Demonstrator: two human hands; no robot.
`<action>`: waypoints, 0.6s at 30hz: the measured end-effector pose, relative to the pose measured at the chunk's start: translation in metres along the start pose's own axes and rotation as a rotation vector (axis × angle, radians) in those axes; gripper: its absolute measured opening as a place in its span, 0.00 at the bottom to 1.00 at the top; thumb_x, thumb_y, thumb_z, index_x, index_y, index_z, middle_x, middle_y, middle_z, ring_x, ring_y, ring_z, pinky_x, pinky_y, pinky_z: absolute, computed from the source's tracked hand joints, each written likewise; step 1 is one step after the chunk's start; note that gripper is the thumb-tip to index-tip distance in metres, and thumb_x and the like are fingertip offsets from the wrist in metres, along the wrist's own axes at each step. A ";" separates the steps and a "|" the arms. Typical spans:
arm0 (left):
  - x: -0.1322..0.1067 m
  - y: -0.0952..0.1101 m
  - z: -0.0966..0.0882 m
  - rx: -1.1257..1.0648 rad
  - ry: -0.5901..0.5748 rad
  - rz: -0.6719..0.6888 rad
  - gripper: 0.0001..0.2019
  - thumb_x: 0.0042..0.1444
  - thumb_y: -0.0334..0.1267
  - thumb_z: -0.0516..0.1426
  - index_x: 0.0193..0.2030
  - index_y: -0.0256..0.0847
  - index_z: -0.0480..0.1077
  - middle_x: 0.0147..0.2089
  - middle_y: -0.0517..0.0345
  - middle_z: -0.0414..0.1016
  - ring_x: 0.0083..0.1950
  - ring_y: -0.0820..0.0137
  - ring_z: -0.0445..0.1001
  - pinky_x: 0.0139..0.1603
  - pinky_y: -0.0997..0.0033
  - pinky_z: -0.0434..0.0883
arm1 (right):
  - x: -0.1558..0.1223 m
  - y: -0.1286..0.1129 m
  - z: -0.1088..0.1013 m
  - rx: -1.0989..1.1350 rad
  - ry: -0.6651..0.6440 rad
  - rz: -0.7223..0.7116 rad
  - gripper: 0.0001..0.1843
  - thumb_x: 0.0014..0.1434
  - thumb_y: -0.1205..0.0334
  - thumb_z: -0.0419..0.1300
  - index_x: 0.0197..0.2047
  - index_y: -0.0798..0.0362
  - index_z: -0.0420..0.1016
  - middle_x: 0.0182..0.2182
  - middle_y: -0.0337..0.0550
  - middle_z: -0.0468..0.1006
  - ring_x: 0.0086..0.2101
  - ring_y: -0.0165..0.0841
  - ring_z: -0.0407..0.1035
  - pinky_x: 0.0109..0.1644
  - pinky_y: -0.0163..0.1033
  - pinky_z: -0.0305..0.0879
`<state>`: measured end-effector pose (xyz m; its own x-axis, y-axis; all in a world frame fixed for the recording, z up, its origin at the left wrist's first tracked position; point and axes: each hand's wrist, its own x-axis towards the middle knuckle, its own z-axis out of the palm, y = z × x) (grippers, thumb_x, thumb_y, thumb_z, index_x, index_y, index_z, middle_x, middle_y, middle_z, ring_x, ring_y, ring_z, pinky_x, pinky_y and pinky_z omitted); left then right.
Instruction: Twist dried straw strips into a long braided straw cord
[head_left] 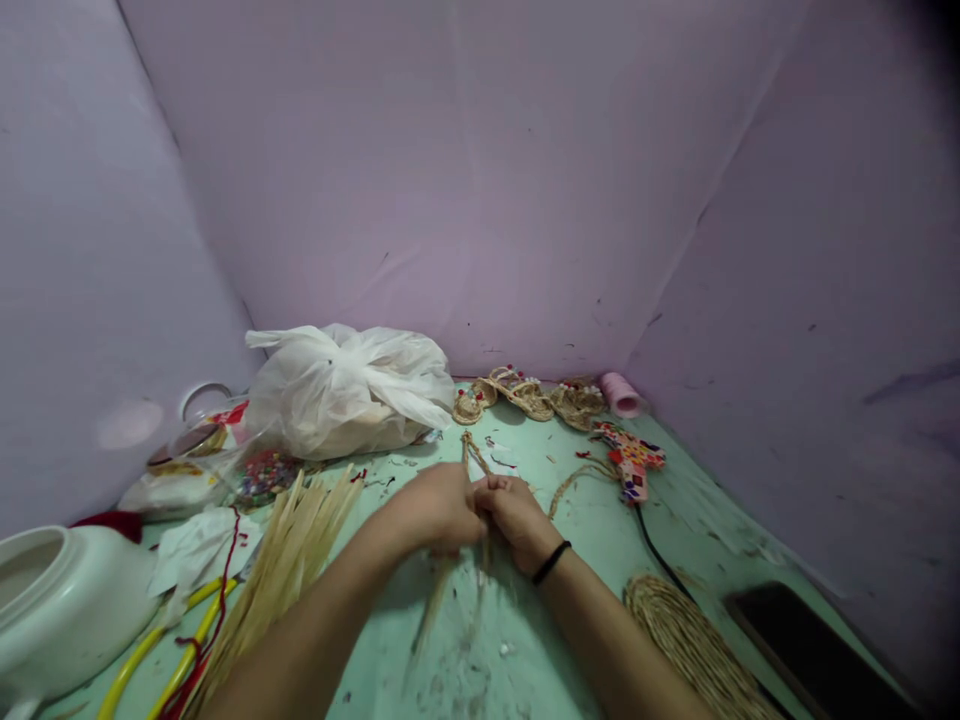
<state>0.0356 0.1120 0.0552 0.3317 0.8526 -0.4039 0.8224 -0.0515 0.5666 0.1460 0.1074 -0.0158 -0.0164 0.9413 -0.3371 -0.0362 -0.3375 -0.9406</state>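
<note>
Cord (478, 458) is gripped by left hand (446, 507) and right hand (519, 515), green tabletop (529, 640) giving room between the forearms (615, 635).

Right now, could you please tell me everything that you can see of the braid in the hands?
The braid is thin and tan, apparently of plant fibre. Beyond the hands it forms a narrow inverted V above the green table, its bend pointing away from the person. The left hand and right hand grip it close together, hiding part. Blurred strands trail below; their connection is hidden.
</note>
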 end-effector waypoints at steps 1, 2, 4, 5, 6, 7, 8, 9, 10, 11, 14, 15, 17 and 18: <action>0.003 -0.004 -0.007 -0.048 -0.024 -0.040 0.06 0.38 0.34 0.53 0.16 0.36 0.64 0.16 0.56 0.65 0.18 0.72 0.64 0.19 0.74 0.58 | 0.000 0.001 -0.001 -0.011 -0.008 -0.006 0.05 0.36 0.71 0.50 0.13 0.56 0.61 0.07 0.30 0.54 0.12 0.20 0.43 0.18 0.31 0.36; 0.006 -0.008 -0.012 -0.144 0.025 -0.075 0.07 0.41 0.36 0.52 0.19 0.35 0.65 0.17 0.57 0.66 0.16 0.75 0.61 0.16 0.76 0.56 | 0.000 0.001 -0.002 -0.021 -0.014 -0.012 0.05 0.36 0.70 0.51 0.13 0.56 0.61 0.07 0.30 0.54 0.12 0.20 0.43 0.18 0.31 0.36; 0.014 -0.017 -0.016 -0.378 0.099 -0.166 0.07 0.43 0.35 0.51 0.23 0.34 0.66 0.19 0.57 0.68 0.13 0.77 0.59 0.13 0.77 0.54 | 0.000 0.002 -0.003 -0.028 -0.021 -0.030 0.05 0.38 0.68 0.52 0.14 0.57 0.62 0.08 0.31 0.55 0.12 0.20 0.45 0.18 0.31 0.38; 0.018 -0.021 -0.014 -0.483 0.069 -0.190 0.07 0.44 0.33 0.50 0.23 0.33 0.66 0.19 0.57 0.68 0.13 0.78 0.58 0.12 0.78 0.53 | 0.001 0.002 -0.003 -0.024 -0.030 -0.041 0.06 0.38 0.68 0.52 0.14 0.57 0.62 0.09 0.31 0.56 0.13 0.21 0.47 0.18 0.31 0.40; 0.022 -0.025 -0.010 -0.585 0.003 -0.201 0.07 0.44 0.32 0.50 0.23 0.31 0.67 0.18 0.57 0.67 0.13 0.79 0.58 0.12 0.79 0.52 | 0.001 0.002 -0.003 -0.020 -0.041 -0.052 0.06 0.39 0.67 0.53 0.14 0.57 0.62 0.09 0.32 0.58 0.13 0.21 0.49 0.18 0.30 0.42; 0.025 -0.028 -0.004 -0.679 -0.081 -0.190 0.06 0.43 0.30 0.50 0.22 0.30 0.67 0.18 0.57 0.67 0.13 0.80 0.59 0.11 0.80 0.52 | 0.002 0.003 -0.002 -0.020 -0.053 -0.066 0.06 0.40 0.67 0.53 0.15 0.57 0.62 0.10 0.34 0.60 0.14 0.22 0.51 0.19 0.30 0.45; 0.028 -0.031 0.002 -0.766 -0.152 -0.181 0.06 0.43 0.29 0.50 0.22 0.30 0.67 0.18 0.56 0.67 0.14 0.80 0.60 0.12 0.81 0.53 | 0.003 0.004 -0.002 -0.029 -0.063 -0.082 0.06 0.40 0.67 0.53 0.15 0.57 0.63 0.11 0.35 0.63 0.15 0.23 0.54 0.20 0.30 0.48; 0.030 -0.034 0.008 -0.836 -0.185 -0.185 0.06 0.42 0.27 0.50 0.21 0.29 0.67 0.19 0.56 0.68 0.14 0.81 0.61 0.12 0.82 0.55 | 0.004 0.005 -0.003 -0.055 -0.069 -0.100 0.06 0.41 0.67 0.53 0.16 0.57 0.63 0.12 0.36 0.65 0.16 0.23 0.56 0.22 0.30 0.50; 0.031 -0.036 0.013 -0.888 -0.194 -0.199 0.05 0.41 0.26 0.50 0.20 0.29 0.66 0.18 0.56 0.67 0.15 0.81 0.61 0.12 0.83 0.56 | 0.005 0.005 -0.004 -0.099 -0.072 -0.124 0.05 0.42 0.67 0.53 0.18 0.57 0.64 0.13 0.37 0.66 0.17 0.24 0.57 0.22 0.30 0.51; 0.032 -0.038 0.018 -0.923 -0.178 -0.224 0.05 0.41 0.25 0.50 0.19 0.29 0.66 0.17 0.57 0.67 0.14 0.81 0.61 0.12 0.83 0.56 | 0.007 0.006 -0.005 -0.158 -0.072 -0.153 0.04 0.43 0.67 0.53 0.19 0.57 0.64 0.14 0.37 0.67 0.18 0.24 0.58 0.23 0.30 0.52; 0.031 -0.039 0.024 -0.924 -0.110 -0.265 0.06 0.40 0.26 0.50 0.16 0.31 0.63 0.13 0.61 0.61 0.12 0.81 0.58 0.11 0.82 0.55 | 0.008 0.006 -0.009 -0.439 -0.050 -0.289 0.04 0.44 0.68 0.52 0.21 0.57 0.65 0.17 0.37 0.68 0.20 0.25 0.58 0.24 0.30 0.52; 0.031 -0.039 0.024 -0.906 -0.099 -0.254 0.07 0.41 0.26 0.50 0.16 0.32 0.63 0.12 0.61 0.60 0.11 0.81 0.57 0.10 0.82 0.54 | 0.007 0.006 -0.011 -0.551 -0.034 -0.347 0.04 0.45 0.69 0.52 0.21 0.57 0.66 0.18 0.38 0.69 0.21 0.25 0.58 0.25 0.30 0.52; 0.030 -0.037 0.025 -0.853 -0.069 -0.216 0.06 0.40 0.27 0.51 0.15 0.33 0.62 0.11 0.62 0.60 0.11 0.80 0.56 0.10 0.81 0.52 | 0.004 0.003 -0.013 -0.740 0.006 -0.461 0.06 0.45 0.70 0.51 0.22 0.57 0.68 0.19 0.40 0.70 0.22 0.26 0.60 0.26 0.30 0.51; 0.029 -0.037 0.025 -0.814 -0.044 -0.205 0.06 0.39 0.27 0.51 0.15 0.33 0.62 0.11 0.62 0.59 0.10 0.80 0.56 0.10 0.81 0.51 | 0.002 0.002 -0.014 -0.809 0.016 -0.503 0.07 0.45 0.71 0.51 0.23 0.57 0.68 0.20 0.40 0.71 0.22 0.26 0.60 0.26 0.30 0.51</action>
<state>0.0268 0.1262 0.0048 0.2435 0.7820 -0.5738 0.2840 0.5081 0.8131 0.1596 0.1086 -0.0187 -0.1736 0.9776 0.1192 0.6671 0.2058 -0.7160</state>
